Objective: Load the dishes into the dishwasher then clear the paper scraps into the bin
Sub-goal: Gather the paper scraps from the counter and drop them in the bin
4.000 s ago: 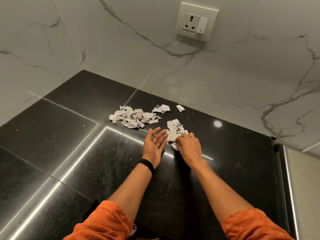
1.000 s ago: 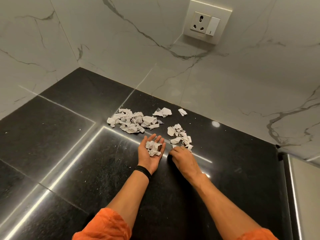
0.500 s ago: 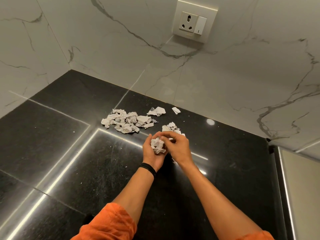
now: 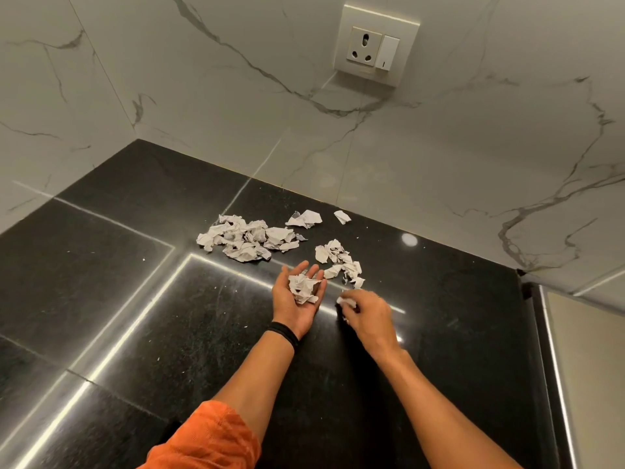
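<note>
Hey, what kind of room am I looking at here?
Probably a home kitchen corner: a polished black stone counter meets a marble-look wall that carries a socket and switch, and torn paper scraps lie on the counter.

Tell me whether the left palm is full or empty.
Full: crumpled paper scraps lie heaped in the upturned left hand.
</note>
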